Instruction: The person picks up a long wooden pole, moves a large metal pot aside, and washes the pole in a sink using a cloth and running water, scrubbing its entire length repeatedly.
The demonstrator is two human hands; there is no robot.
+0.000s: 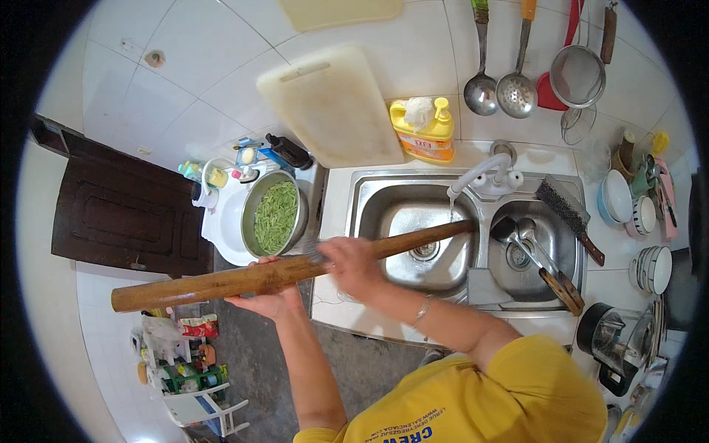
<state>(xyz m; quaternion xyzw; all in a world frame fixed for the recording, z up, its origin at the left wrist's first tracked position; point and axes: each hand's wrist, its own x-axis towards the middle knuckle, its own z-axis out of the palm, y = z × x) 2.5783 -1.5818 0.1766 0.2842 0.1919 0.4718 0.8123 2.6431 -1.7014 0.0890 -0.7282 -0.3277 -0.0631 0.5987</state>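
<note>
A long, round wooden pole (199, 286) slants across my front, its thick end out to the left and its far end over the left sink basin (384, 214). From below, my left hand (272, 297) grips the pole near its middle, thumb on the far side. My right hand (353, 267) lies on top of the pole, closer to the sink, its fingers bent around a small grey scrubber (315, 252) that is partly hidden and blurred. Water runs in a thin stream from the white faucet (473, 176), beside the pole's far end.
Left of the sink, a metal bowl of cut green beans (275, 218) sits on a white surface. Ladles with dark handles (528, 244) rest in the right basin, near a wire brush (565, 210). A yellow jug (425, 133) and cutting board (332, 111) stand behind.
</note>
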